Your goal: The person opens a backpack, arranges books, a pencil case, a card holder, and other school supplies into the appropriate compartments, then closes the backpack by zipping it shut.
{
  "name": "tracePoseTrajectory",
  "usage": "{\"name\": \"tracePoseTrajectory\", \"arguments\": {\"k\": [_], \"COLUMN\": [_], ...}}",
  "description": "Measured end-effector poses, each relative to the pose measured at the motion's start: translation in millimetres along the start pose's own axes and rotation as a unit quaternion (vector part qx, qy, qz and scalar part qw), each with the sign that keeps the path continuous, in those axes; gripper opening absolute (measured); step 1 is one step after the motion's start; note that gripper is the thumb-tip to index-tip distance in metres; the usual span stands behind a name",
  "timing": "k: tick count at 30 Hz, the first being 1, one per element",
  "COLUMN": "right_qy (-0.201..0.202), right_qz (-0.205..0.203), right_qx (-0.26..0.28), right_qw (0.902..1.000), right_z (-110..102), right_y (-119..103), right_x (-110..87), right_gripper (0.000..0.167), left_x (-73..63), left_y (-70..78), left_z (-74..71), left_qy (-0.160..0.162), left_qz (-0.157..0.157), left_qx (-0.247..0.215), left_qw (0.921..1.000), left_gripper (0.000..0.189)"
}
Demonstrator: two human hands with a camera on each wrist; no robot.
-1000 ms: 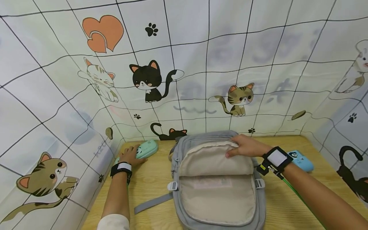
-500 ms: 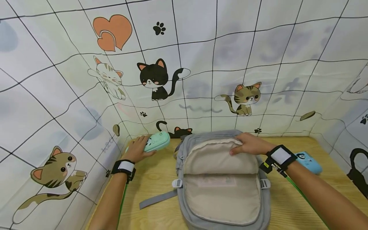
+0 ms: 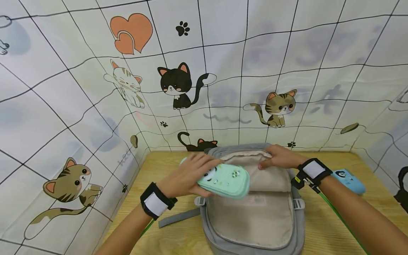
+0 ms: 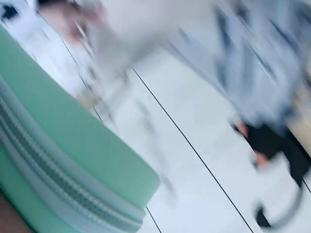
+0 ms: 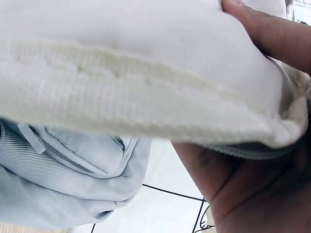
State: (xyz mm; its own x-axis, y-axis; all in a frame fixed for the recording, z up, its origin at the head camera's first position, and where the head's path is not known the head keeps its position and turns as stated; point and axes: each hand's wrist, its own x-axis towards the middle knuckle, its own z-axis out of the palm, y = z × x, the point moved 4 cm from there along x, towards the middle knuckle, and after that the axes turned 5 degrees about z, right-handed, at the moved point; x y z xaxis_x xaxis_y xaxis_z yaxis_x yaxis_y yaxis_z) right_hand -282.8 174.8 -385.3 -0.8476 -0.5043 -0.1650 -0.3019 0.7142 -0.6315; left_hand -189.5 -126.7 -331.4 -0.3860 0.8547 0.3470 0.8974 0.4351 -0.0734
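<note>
My left hand (image 3: 191, 173) grips a mint-green zippered pencil case (image 3: 227, 180) with a cartoon face, partly covered by the fingers. The case overlaps the left part of an unzipped grey backpack (image 3: 250, 223) in the head view. Close up in the left wrist view, the zipper (image 4: 63, 179) runs along the case's side. At the backpack's top, my right hand (image 3: 282, 157) holds the beige-lined flap (image 3: 271, 179) up. The right wrist view shows thumb and fingers on either side of the flap's edge (image 5: 136, 92).
A blue case (image 3: 349, 180) with a dark cartoon print lies right of the backpack on the wooden table (image 3: 172, 241). A grey strap (image 3: 178, 217) sticks out to the left. Cat-printed white sheeting (image 3: 229, 117) encloses the back and sides.
The left hand has lifted the pencil case from the back left of the table and carried it right, over to the backpack. The right hand still holds the flap.
</note>
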Motion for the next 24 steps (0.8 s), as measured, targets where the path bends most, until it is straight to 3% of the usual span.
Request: {"name": "tracePoseTrajectory", "arguments": {"k": [5, 9, 12, 15, 19, 24], "right_qy": [0.000, 0.003, 0.006, 0.008, 0.020, 0.036], "right_qz": [-0.002, -0.003, -0.004, -0.001, 0.002, -0.003], "right_qx": [-0.005, -0.014, -0.015, -0.023, -0.032, -0.036], "right_qw": [1.0000, 0.9999, 0.9999, 0.9997, 0.9993, 0.9987], "right_z": [0, -1, -1, -1, -3, -7], "right_y": [0, -4, -6, -7, -7, -7], "right_x": [1.8, 0.5, -1.2, -3.1, -6.1, -7.4], "right_gripper": [0.033, 0.033, 0.034, 0.037, 0.040, 0.042], "left_x": [28.1, 41.8, 47.2, 49.4, 53.7, 56.6], "left_y": [55.6, 81.2, 87.7, 85.8, 83.6, 87.3], "left_z": [22.4, 59.4, 90.8, 114.5, 132.3, 148.5], "left_qy": [-0.033, -0.085, -0.125, -0.143, -0.154, -0.179], "left_qz": [0.082, 0.108, 0.101, 0.073, 0.037, 0.015], "left_qx": [-0.034, -0.043, -0.040, -0.029, 0.006, 0.050], "left_qw": [0.9955, 0.9895, 0.9862, 0.9866, 0.9874, 0.9824], "left_gripper": [0.091, 0.092, 0.091, 0.091, 0.091, 0.093]}}
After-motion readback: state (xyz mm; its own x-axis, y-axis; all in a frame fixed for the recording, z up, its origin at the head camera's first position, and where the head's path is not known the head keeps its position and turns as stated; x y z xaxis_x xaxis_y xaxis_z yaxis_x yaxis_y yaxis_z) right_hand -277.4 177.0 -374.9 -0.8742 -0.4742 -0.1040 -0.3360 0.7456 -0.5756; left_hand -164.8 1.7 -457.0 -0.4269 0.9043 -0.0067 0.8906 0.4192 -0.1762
